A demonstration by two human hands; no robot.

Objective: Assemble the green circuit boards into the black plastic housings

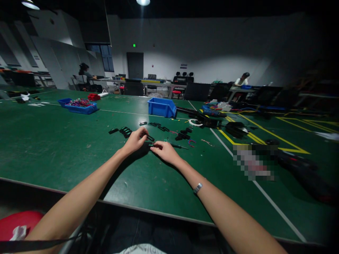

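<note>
My left hand [136, 140] has its thumb and fingers closed around a small black frame-like part [150, 138], held just above the green table [79, 151]. Right beside it, my right hand [164, 151] pinches a tiny dark part with some green on it [151, 145], too small to name. A screwdriver [180, 146] lies just past my right fingers. Beyond my left hand are several black pieces with green boards [125, 131]. Several black frames [159, 126] lie farther off, with a small shiny part [143, 123] near them.
A blue bin [162, 107] stands at the back middle. A blue tray [82, 107] of red wired parts sits back left. Black parts [184, 134], short wires [191, 143], a white ring [195, 122] and a blue-and-black power tool [213, 111] lie to the right. A blurred person's arm [299, 165] reaches in.
</note>
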